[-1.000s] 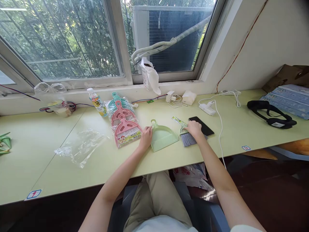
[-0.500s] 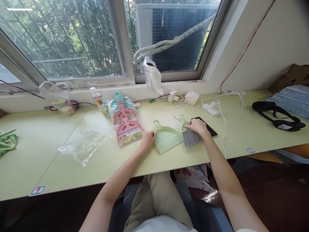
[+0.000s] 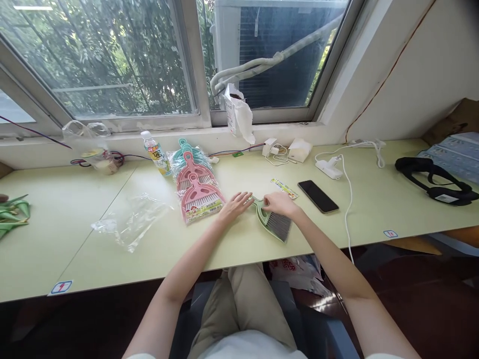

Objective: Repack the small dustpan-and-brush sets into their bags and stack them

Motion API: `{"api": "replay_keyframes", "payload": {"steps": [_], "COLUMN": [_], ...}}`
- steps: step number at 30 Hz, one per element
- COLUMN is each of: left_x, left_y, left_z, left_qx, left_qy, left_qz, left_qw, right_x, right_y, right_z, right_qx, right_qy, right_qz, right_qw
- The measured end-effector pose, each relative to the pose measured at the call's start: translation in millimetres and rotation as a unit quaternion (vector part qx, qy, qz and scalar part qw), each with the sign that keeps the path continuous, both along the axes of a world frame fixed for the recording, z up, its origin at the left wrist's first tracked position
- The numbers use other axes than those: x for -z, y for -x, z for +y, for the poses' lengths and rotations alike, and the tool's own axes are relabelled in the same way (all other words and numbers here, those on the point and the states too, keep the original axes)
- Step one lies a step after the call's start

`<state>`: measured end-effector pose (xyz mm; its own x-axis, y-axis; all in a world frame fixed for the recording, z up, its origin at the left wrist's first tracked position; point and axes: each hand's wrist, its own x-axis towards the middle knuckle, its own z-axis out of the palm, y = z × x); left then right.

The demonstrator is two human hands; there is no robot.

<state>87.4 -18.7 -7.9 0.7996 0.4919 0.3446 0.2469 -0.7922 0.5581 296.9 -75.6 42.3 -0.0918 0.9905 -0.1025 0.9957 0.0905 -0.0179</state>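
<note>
My right hand (image 3: 279, 203) is closed on a small green hand brush with grey bristles (image 3: 280, 225). The brush lies over a light green dustpan (image 3: 266, 229), hiding most of its inside. Beside the dustpan's handle end, my left hand (image 3: 235, 205) lies flat with its fingers stretched out; their tips reach the handle, and I cannot tell how firmly they touch. A printed label card (image 3: 285, 188) lies just behind my right hand. To the left of my left hand is a pink brush and dustpan set (image 3: 202, 197) in clear wrapping.
Behind the pink set lie more wrapped sets (image 3: 187, 152) and a drink bottle (image 3: 155, 153). A crumpled clear wrapper (image 3: 130, 222) is at left, near green folded leaves (image 3: 15, 214). On the right are a phone (image 3: 318, 196), a white cable (image 3: 350, 199) and a black headset (image 3: 436, 182).
My right hand has brought the brush left, from beside the phone onto the dustpan. The label card now lies apart from it. My left fingers have straightened from the dustpan's edge.
</note>
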Motion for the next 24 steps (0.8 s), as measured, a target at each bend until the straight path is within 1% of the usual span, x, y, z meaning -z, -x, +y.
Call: {"api": "replay_keyframes", "payload": {"steps": [2, 3, 5, 8, 12, 14, 17, 21, 24], "left_x": [0.3, 0.8, 2.1, 3.8, 5.4, 6.9, 10.0, 12.8, 12.7], "left_y": [-6, -10, -16, -19, -14, -12, -10, -9, -10], "left_z": [3, 5, 7, 9, 9, 8, 6, 3, 2], "left_qx": [0.016, 0.017, 0.017, 0.011, -0.004, -0.009, -0.017, -0.018, -0.016], "left_qy": [0.014, 0.008, -0.025, -0.117, -0.273, -0.318, -0.325, -0.290, -0.265], "left_qz": [0.001, 0.004, 0.019, 0.069, 0.136, 0.149, 0.144, 0.125, 0.115], "left_qw": [1.000, 1.000, 0.999, 0.991, 0.953, 0.936, 0.935, 0.949, 0.957], "right_x": [2.0, 2.7, 4.3, 8.7, 16.8, 19.4, 19.5, 14.0, 9.5], "right_y": [-3, -4, -6, -9, -14, -15, -14, -9, -7], "right_z": [0, 0, 0, 0, 1, 3, 4, 4, 4], "right_qx": [0.002, 0.001, 0.002, 0.009, 0.018, 0.018, 0.010, 0.001, -0.020], "right_qy": [0.001, 0.003, 0.008, 0.020, 0.030, 0.031, 0.039, 0.041, 0.049], "right_qz": [0.020, 0.033, 0.068, 0.123, 0.171, 0.180, 0.165, 0.104, 0.090], "right_qw": [1.000, 0.999, 0.998, 0.992, 0.985, 0.983, 0.985, 0.994, 0.994]}}
